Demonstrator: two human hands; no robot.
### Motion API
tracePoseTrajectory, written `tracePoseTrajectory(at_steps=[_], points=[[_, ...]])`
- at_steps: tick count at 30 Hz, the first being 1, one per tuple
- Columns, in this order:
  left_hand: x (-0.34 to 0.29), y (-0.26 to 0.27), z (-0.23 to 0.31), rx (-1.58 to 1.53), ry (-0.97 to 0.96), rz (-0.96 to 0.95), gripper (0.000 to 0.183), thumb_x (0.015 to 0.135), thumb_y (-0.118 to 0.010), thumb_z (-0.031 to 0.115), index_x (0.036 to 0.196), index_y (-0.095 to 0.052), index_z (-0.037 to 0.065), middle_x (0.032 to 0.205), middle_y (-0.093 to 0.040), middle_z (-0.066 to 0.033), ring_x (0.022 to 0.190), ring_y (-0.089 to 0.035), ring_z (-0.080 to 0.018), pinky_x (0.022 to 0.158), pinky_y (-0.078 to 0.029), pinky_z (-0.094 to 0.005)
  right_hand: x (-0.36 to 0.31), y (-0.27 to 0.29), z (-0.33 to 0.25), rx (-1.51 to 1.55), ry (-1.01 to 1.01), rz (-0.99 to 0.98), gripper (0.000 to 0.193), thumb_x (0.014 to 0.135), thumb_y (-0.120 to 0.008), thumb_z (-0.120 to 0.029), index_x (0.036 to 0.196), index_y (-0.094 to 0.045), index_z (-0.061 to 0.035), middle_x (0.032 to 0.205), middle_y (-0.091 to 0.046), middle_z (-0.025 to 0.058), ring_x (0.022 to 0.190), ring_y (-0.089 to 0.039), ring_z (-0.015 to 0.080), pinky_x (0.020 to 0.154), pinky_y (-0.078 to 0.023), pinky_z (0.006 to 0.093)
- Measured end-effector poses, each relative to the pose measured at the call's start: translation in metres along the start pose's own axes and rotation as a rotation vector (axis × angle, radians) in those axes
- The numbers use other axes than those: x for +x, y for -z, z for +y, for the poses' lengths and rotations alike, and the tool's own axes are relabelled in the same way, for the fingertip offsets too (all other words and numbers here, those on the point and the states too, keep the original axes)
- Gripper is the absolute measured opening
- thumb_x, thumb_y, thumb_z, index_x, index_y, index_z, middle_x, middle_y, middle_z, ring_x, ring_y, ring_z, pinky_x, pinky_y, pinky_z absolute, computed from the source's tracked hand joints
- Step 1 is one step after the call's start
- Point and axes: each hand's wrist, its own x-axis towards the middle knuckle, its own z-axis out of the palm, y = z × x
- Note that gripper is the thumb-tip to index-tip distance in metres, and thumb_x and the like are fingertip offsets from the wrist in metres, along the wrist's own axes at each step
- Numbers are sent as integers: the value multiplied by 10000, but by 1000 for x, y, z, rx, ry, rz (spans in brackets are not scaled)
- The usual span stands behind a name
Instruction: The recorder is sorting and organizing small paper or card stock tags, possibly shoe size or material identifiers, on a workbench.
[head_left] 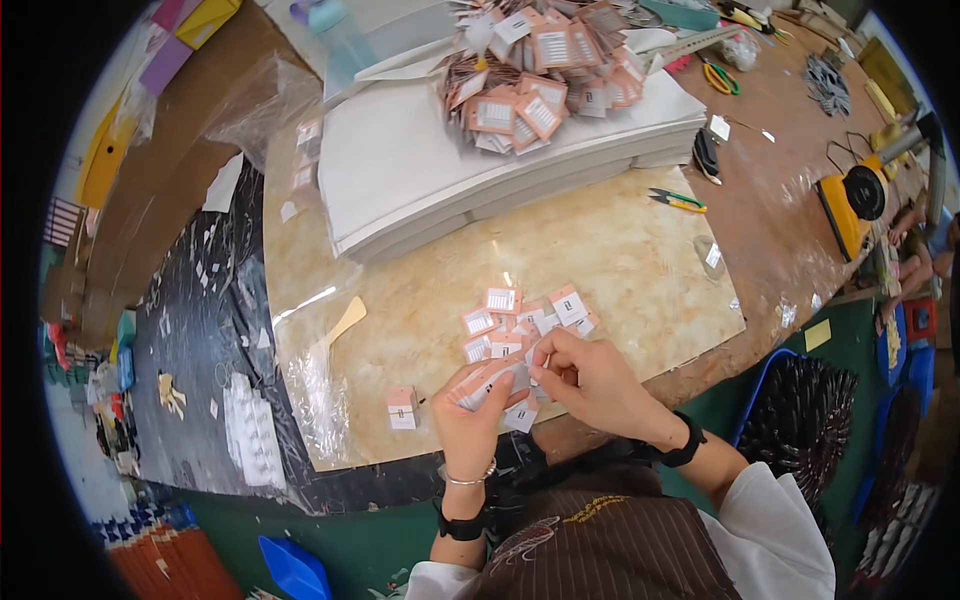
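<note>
My left hand (468, 415) is closed round a few small pink-and-white cards (488, 390), held just above the near part of the board. Close on its right, my right hand (600, 382) has thumb and forefinger pinched together beside those cards; what lies between the fingertips is too small to make out. Just beyond both hands, similar loose cards (503, 300) lie in an overlapping heap, some showing printed white panels. To the left of my left hand sits a small separate stack of cards (402, 410).
A thick stack of white sheets (400, 190) stands at the back, bearing a large heap of pink cards (540, 110). Green-handled snips (680, 200) lie right of it. A cream-coloured spatula-like tool (347, 320) rests on the left. A yellow machine (850, 205) stands far right.
</note>
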Motion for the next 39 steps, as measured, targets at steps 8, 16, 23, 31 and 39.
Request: tracePoseTrajectory(at_steps=[8, 16, 23, 31, 39], points=[[-9, -5, -3, 140, -132, 138, 129, 850, -705, 26, 918, -638, -62, 828, -690, -67, 748, -637, -88, 653, -513, -220, 2, -11, -4, -88, 1, 21, 122, 870, -626, -118, 917, -542, -43, 576, -605, 99, 476, -573, 257, 465, -393, 364], [-8, -8, 6, 576, -248, 109, 90, 829, -702, 20, 893, -649, -12, 719, -672, -79, 646, -593, -73, 597, -466, -237, 5, -14, 3, 76, -7, 81, 97, 903, -591, -80, 963, -540, -24, 617, -628, 92, 512, -617, 212, 483, -440, 319], [-3, 0, -6, 724, -367, 11, 115, 811, -650, -50, 922, -641, -22, 780, -662, -68, 709, -596, -99, 637, -464, -236, 14, -9, 20, 490, -144, -103, 117, 975, -511, -95, 963, -569, 6, 688, -665, 73, 540, -623, 103, 478, -481, 245], [19, 15, -26, 317, -28, -36, 102, 864, -635, -22, 935, -575, -64, 889, -647, -121, 760, -670, -186, 585, -609, -287, 39, 50, 59, 170, -211, 414, 97, 901, -607, -130, 908, -638, -38, 658, -669, 63, 527, -590, 91, 457, -438, 253], [36, 25, -33, 565, 33, 155, 199, 851, -702, 85, 866, -557, -51, 712, -627, -110, 512, -645, -181, 417, -515, -258, 20, 123, 107, -712, -459, 576, 120, 794, -701, -197, 822, -685, -81, 722, -676, 135, 727, -664, 325, 638, -500, 416]])
